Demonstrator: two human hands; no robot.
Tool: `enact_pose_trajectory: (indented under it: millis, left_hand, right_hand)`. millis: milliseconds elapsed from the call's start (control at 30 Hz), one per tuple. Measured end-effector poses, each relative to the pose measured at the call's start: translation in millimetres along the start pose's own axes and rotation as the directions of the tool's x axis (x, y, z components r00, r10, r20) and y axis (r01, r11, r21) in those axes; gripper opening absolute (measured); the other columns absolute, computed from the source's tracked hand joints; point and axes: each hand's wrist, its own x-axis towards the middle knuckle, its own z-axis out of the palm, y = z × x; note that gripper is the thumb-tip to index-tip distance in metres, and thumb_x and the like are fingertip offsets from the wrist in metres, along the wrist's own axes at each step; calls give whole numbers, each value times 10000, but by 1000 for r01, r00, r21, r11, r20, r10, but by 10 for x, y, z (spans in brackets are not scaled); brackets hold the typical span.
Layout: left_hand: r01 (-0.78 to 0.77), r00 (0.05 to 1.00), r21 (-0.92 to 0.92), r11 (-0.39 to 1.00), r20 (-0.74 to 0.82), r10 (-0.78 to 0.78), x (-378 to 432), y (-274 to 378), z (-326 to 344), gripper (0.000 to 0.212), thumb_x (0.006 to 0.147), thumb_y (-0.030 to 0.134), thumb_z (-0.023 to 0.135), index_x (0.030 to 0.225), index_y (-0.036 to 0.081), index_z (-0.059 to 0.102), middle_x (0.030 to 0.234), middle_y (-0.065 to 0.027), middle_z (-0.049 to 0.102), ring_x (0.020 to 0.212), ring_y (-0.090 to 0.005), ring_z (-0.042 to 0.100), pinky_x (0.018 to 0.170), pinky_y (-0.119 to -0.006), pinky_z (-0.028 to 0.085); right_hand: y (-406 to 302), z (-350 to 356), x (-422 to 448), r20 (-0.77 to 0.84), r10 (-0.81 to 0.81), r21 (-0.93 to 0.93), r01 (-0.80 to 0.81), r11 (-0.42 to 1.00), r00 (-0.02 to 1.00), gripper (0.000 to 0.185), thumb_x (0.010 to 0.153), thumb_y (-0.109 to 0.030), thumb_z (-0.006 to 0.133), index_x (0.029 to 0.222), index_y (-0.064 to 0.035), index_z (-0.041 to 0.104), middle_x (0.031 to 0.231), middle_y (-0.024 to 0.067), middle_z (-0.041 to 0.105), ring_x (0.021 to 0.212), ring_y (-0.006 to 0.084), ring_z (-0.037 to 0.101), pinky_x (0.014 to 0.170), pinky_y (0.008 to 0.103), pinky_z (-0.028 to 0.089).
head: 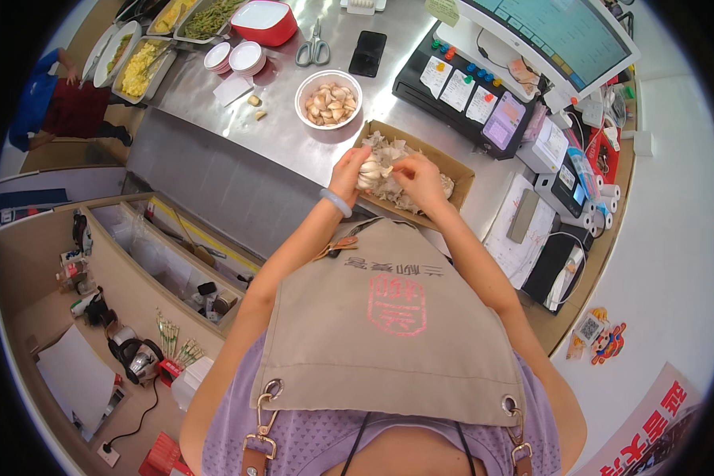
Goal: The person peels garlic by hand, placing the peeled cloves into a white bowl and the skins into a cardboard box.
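Observation:
My left hand (348, 174) holds a white garlic bulb (369, 174) over a cardboard box (458, 172). From the other side, the thumb and forefinger of my right hand (421, 181) pinch a pale bit of skin or stalk at the bulb's end. Loose papery garlic skins (387, 149) fill much of the box below both hands. Just beyond the box stands a white round bowl (298, 107) of separated garlic cloves (331, 105). Two loose cloves (254, 100) lie on the steel counter (208, 113), left of the bowl.
Scissors (313, 50), a dark phone (368, 53) and stacked small dishes (247, 56) sit beyond the bowl. Food trays (140, 68) line the far left. A cash drawer (413, 83) and a monitor (571, 41) occupy the right. Another person (50, 98) stands beyond the left end.

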Motion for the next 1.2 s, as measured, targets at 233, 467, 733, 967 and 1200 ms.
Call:
enact_pose_trajectory:
  millis: [233, 467, 733, 967, 1200]
  left_hand:
    - [-19, 1000, 44, 999, -16, 20, 26, -53, -21, 229, 835, 324, 565, 884, 107, 510, 704, -2, 553, 550, -107, 551, 373, -241, 410]
    - [9, 1000, 36, 999, -14, -8, 82, -116, 98, 233, 849, 343, 529, 863, 111, 517, 686, -3, 551, 531, -110, 539, 358, -237, 380]
    - [237, 969, -247, 940, 127, -211, 100, -70, 90, 289, 837, 422, 499, 843, 134, 516, 671, 2, 547, 527, -113, 524, 353, -223, 327]
    - [133, 991, -241, 961, 6, -135, 89, -57, 51, 267, 863, 382, 508, 901, 118, 523, 732, -3, 560, 576, -118, 536, 400, -242, 389]
    - [112, 993, -196, 974, -6, -115, 97, -45, 67, 268, 855, 374, 533, 902, 110, 522, 753, -7, 566, 601, -118, 549, 419, -265, 423]
  right_hand:
    - [-78, 30, 11, -47, 217, 83, -212, 974, 975, 235, 823, -236, 553, 813, -17, 638, 896, 143, 619, 764, 217, 604, 656, 319, 453]
    - [-109, 302, 37, -89, 98, 285, -69, 956, 991, 382, 897, -332, 439, 918, 13, 601, 812, 151, 627, 743, 228, 600, 684, 318, 445]
    - [30, 319, 102, -121, -10, -40, 5, 999, 993, 306, 881, -256, 440, 807, 14, 564, 762, 194, 595, 728, 348, 571, 648, 402, 442]
    - [7, 122, 18, -133, -142, -218, 111, 970, 981, 219, 828, -260, 525, 840, -55, 601, 724, 172, 587, 676, 347, 563, 620, 404, 442]
    - [-281, 9, -12, -99, 57, 66, -51, 997, 993, 191, 836, -227, 533, 833, -41, 578, 716, 175, 579, 655, 321, 573, 572, 372, 440]
